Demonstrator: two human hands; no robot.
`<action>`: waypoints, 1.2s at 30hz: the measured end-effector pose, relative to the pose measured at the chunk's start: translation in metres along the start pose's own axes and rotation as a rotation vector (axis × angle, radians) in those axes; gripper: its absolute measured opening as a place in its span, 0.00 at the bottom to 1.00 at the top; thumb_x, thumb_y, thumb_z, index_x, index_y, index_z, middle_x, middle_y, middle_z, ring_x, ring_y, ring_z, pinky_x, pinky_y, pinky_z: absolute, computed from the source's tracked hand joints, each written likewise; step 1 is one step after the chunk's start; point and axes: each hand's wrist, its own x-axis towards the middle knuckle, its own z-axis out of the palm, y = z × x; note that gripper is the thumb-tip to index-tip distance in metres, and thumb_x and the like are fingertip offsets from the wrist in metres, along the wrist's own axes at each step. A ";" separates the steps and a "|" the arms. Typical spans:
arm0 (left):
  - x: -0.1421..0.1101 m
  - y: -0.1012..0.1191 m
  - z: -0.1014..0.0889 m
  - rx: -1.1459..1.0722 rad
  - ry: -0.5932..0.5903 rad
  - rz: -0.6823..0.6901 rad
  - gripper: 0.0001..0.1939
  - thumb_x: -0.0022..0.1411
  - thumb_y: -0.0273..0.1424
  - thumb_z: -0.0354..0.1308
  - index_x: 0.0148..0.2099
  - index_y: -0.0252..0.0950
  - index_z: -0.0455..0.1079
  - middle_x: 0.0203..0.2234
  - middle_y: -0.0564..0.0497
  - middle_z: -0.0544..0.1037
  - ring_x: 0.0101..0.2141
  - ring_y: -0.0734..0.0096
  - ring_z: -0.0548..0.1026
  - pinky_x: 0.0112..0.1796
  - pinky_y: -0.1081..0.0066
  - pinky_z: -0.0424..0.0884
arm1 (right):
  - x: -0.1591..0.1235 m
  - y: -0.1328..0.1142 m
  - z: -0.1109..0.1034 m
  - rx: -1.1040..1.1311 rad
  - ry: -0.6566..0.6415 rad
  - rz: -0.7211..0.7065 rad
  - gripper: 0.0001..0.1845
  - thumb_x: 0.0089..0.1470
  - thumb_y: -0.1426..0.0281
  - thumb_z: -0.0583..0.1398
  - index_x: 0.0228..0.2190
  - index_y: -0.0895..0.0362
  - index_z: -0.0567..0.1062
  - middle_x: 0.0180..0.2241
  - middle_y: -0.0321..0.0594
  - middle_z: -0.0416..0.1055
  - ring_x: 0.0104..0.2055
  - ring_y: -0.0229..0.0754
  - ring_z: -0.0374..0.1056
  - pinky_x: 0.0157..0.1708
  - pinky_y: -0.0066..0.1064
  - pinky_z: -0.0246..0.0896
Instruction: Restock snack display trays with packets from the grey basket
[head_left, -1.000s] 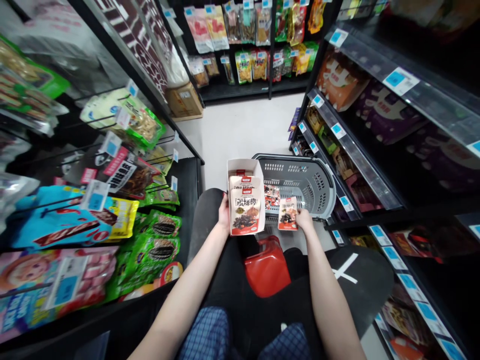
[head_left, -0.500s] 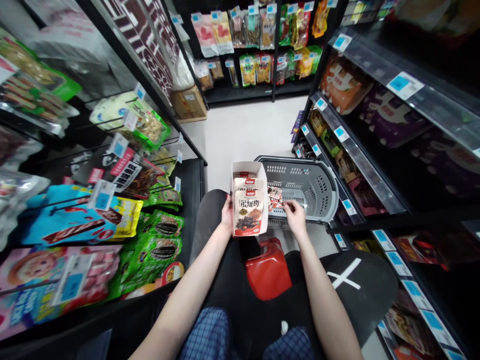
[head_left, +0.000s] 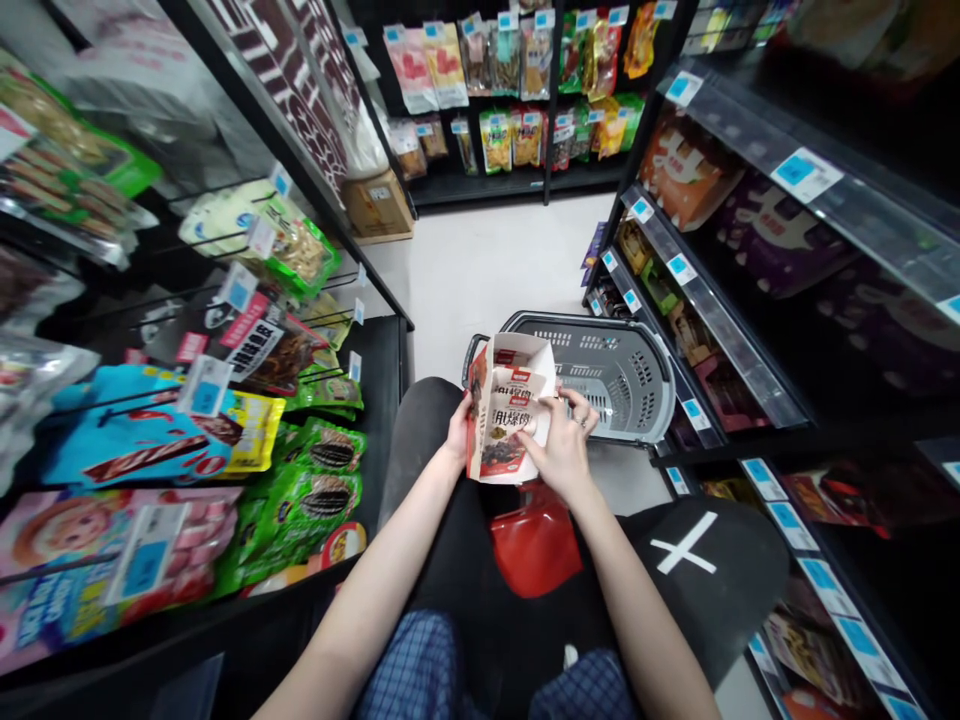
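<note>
Holding the open box — left hand clasped on its 9 o'clock side, right hand at 3 with thumb on the front packet inside, can't tell if pinching; grey basket just beyond at 2, brown carton at 11, hanging snack bags well off at 12

Carton in the left grip, right grip apparently at its front packet
</note>
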 end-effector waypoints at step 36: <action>-0.005 0.006 0.007 0.013 0.063 0.028 0.36 0.62 0.47 0.45 0.64 0.27 0.49 0.49 0.38 0.73 0.53 0.50 0.67 0.55 0.51 0.56 | 0.011 0.077 -0.024 2.199 -0.323 0.609 0.05 0.52 0.73 0.55 0.26 0.57 0.63 0.16 0.24 0.47 0.11 0.25 0.35 0.10 0.17 0.42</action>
